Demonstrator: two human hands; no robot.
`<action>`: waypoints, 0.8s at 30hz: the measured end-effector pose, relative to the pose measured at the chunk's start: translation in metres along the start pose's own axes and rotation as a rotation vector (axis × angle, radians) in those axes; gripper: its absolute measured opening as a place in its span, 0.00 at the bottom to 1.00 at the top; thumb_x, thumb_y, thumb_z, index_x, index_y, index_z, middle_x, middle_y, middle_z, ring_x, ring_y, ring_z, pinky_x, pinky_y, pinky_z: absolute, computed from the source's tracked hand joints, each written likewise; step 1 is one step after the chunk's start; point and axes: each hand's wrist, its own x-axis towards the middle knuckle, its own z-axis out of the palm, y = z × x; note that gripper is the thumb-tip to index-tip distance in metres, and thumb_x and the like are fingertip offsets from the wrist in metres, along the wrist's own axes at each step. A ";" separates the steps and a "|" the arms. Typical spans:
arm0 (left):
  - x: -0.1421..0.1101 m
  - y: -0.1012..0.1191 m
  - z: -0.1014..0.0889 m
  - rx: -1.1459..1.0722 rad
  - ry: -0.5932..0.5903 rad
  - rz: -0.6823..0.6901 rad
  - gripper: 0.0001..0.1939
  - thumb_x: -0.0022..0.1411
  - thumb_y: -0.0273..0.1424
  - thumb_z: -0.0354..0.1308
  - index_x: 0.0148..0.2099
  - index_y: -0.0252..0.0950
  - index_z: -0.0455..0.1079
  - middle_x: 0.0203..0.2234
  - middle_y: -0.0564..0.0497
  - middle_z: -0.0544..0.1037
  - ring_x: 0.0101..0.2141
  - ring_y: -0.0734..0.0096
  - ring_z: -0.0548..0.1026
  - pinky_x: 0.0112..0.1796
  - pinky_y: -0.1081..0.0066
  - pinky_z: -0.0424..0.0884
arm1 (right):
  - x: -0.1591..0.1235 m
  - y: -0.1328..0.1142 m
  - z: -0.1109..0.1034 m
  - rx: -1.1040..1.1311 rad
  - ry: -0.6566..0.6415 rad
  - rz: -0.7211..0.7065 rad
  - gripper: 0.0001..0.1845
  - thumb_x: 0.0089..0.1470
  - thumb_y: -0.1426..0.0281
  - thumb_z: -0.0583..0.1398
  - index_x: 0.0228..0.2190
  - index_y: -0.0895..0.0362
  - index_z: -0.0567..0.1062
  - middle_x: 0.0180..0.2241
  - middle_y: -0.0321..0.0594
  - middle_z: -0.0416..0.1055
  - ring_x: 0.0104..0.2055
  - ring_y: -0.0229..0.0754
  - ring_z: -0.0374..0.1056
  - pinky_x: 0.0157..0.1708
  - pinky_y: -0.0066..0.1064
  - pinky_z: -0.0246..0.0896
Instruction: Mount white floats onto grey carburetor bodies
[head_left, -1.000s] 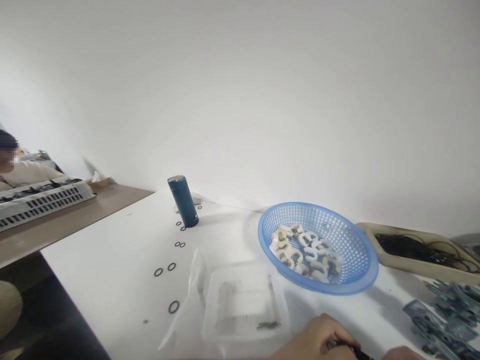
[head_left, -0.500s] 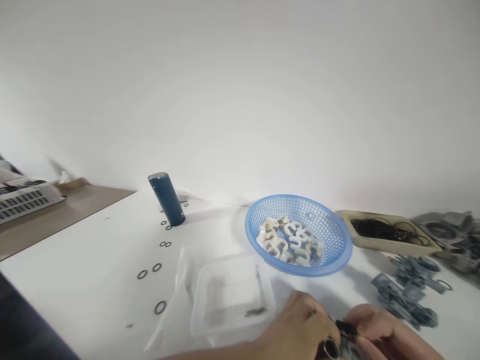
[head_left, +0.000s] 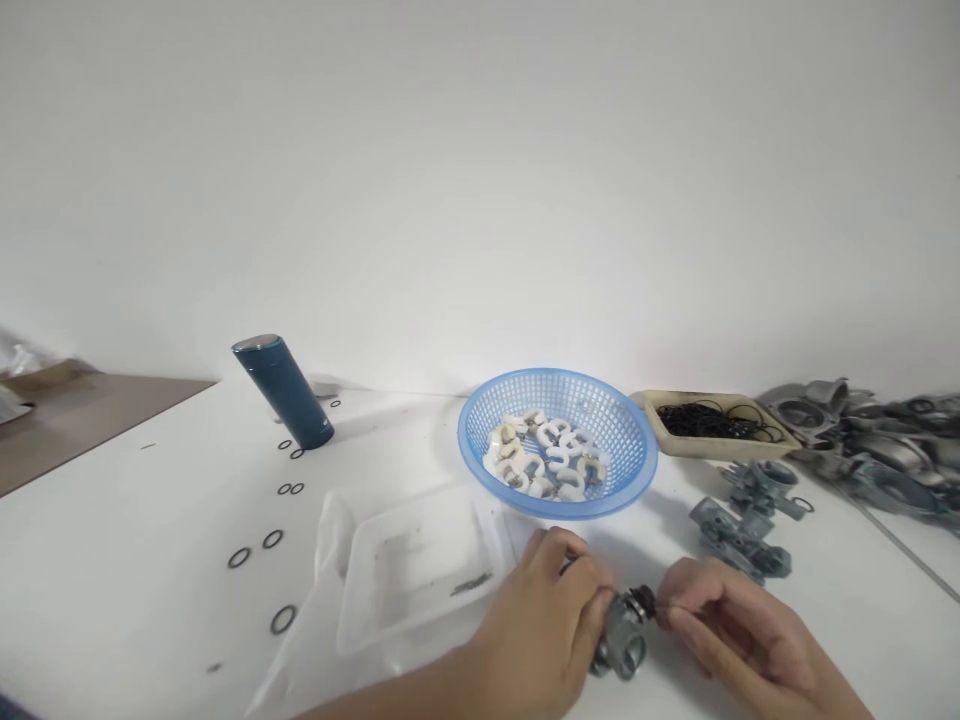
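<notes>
1 dull grey metal casting with a round mouth sits in the curled fingers of the left hand, in front of a blue mesh basket of U-shaped white pieces. Beside the casting's black end piece, the right hand brings thumb and forefinger narrowly together; what they grip, one cannot tell.

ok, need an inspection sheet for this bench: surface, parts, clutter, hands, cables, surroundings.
Surface: white table, small dark speck near left.
Job's things: metal part with black end, held.
Clutter: loose black rings, bottle, clear tub, blue basket of white pieces, tray of black loops, grey castings, larger metal heap at right.
Hands: left hand grips the metal part; right hand's fingertips are at the black end, grip unclear.
Cables: nothing seen.
Surroundings: plain wall behind, brown surface at left.
</notes>
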 end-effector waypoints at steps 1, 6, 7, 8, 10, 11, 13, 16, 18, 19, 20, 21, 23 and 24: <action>0.001 0.000 -0.001 -0.032 0.000 -0.039 0.12 0.85 0.30 0.48 0.58 0.41 0.73 0.54 0.40 0.77 0.57 0.49 0.77 0.58 0.49 0.77 | 0.000 0.000 0.000 -0.010 -0.006 -0.002 0.27 0.69 0.40 0.70 0.34 0.50 0.82 0.37 0.41 0.78 0.39 0.48 0.75 0.40 0.33 0.76; 0.001 0.004 -0.009 -0.161 -0.048 -0.082 0.13 0.86 0.36 0.45 0.54 0.42 0.71 0.53 0.42 0.77 0.52 0.53 0.79 0.58 0.51 0.77 | -0.003 -0.001 0.004 -0.014 -0.046 -0.040 0.26 0.73 0.41 0.66 0.36 0.49 0.80 0.39 0.41 0.79 0.42 0.47 0.76 0.40 0.31 0.73; 0.000 0.005 -0.009 -0.174 -0.055 -0.063 0.11 0.84 0.36 0.48 0.56 0.41 0.71 0.53 0.42 0.76 0.54 0.52 0.79 0.59 0.50 0.77 | -0.003 -0.001 0.005 -0.015 -0.051 -0.042 0.26 0.74 0.41 0.66 0.36 0.49 0.80 0.40 0.41 0.79 0.43 0.47 0.77 0.41 0.31 0.73; -0.001 0.005 -0.007 -0.179 -0.065 -0.049 0.10 0.82 0.37 0.52 0.58 0.41 0.70 0.55 0.41 0.76 0.55 0.51 0.78 0.60 0.50 0.77 | -0.004 -0.001 0.005 -0.018 -0.054 -0.041 0.26 0.74 0.41 0.66 0.36 0.50 0.80 0.40 0.42 0.79 0.44 0.48 0.77 0.41 0.31 0.74; -0.003 0.004 -0.003 -0.156 -0.091 -0.048 0.21 0.72 0.40 0.66 0.61 0.40 0.68 0.58 0.38 0.74 0.57 0.46 0.78 0.60 0.48 0.77 | -0.003 0.000 0.005 -0.023 -0.059 -0.039 0.26 0.74 0.42 0.66 0.36 0.50 0.80 0.40 0.42 0.79 0.44 0.48 0.77 0.41 0.31 0.74; -0.003 0.003 -0.001 -0.127 -0.100 -0.063 0.27 0.67 0.40 0.72 0.62 0.39 0.67 0.59 0.37 0.72 0.59 0.42 0.77 0.61 0.46 0.77 | -0.003 0.000 0.004 -0.025 -0.059 -0.040 0.27 0.74 0.41 0.66 0.36 0.50 0.80 0.40 0.42 0.79 0.43 0.48 0.77 0.40 0.32 0.74; -0.004 0.002 0.003 -0.056 -0.105 -0.108 0.33 0.60 0.36 0.77 0.62 0.39 0.68 0.64 0.34 0.69 0.63 0.38 0.76 0.63 0.44 0.77 | -0.002 0.001 0.003 -0.033 -0.051 -0.042 0.28 0.73 0.40 0.65 0.36 0.51 0.80 0.40 0.43 0.79 0.43 0.49 0.77 0.40 0.33 0.75; -0.004 0.002 0.005 0.022 -0.105 -0.156 0.29 0.60 0.32 0.75 0.61 0.41 0.71 0.68 0.34 0.66 0.65 0.37 0.77 0.65 0.43 0.77 | 0.000 0.001 0.002 -0.049 -0.043 -0.039 0.28 0.73 0.39 0.65 0.36 0.51 0.80 0.41 0.45 0.79 0.45 0.50 0.77 0.41 0.34 0.75; -0.005 0.003 0.005 0.017 -0.113 -0.153 0.28 0.62 0.33 0.74 0.62 0.41 0.72 0.68 0.35 0.66 0.63 0.39 0.79 0.63 0.45 0.80 | 0.000 0.001 0.001 -0.051 -0.044 -0.039 0.28 0.73 0.39 0.65 0.36 0.50 0.81 0.42 0.45 0.79 0.45 0.50 0.77 0.41 0.35 0.75; -0.005 0.002 0.005 0.003 -0.114 -0.149 0.27 0.64 0.33 0.74 0.62 0.41 0.72 0.68 0.35 0.67 0.62 0.41 0.80 0.63 0.46 0.81 | 0.001 0.001 0.001 -0.049 -0.044 -0.039 0.28 0.74 0.40 0.65 0.36 0.50 0.81 0.43 0.45 0.80 0.46 0.50 0.77 0.42 0.35 0.74; -0.005 0.002 0.005 -0.012 -0.115 -0.147 0.26 0.65 0.34 0.73 0.62 0.41 0.72 0.68 0.35 0.68 0.61 0.42 0.81 0.62 0.47 0.81 | 0.001 0.001 0.000 -0.046 -0.044 -0.037 0.28 0.74 0.40 0.65 0.36 0.50 0.81 0.43 0.44 0.80 0.46 0.50 0.77 0.42 0.34 0.74; -0.006 0.002 0.005 -0.030 -0.115 -0.149 0.25 0.66 0.35 0.73 0.62 0.40 0.73 0.68 0.35 0.68 0.60 0.43 0.82 0.62 0.48 0.82 | 0.001 0.000 0.000 -0.043 -0.043 -0.034 0.27 0.73 0.40 0.66 0.36 0.50 0.81 0.43 0.44 0.80 0.46 0.50 0.77 0.41 0.34 0.74; -0.005 0.001 0.005 -0.066 -0.110 -0.158 0.25 0.66 0.36 0.73 0.61 0.39 0.73 0.67 0.34 0.69 0.60 0.42 0.82 0.62 0.46 0.81 | 0.001 0.000 0.000 -0.037 -0.045 -0.028 0.27 0.73 0.40 0.66 0.36 0.50 0.81 0.42 0.43 0.80 0.46 0.49 0.77 0.41 0.33 0.74; -0.005 0.001 0.004 -0.088 -0.098 -0.159 0.25 0.66 0.36 0.74 0.61 0.39 0.73 0.67 0.34 0.70 0.60 0.42 0.82 0.62 0.46 0.81 | 0.001 -0.001 0.000 -0.038 -0.047 -0.027 0.27 0.73 0.40 0.66 0.36 0.50 0.81 0.42 0.43 0.80 0.46 0.49 0.77 0.42 0.34 0.74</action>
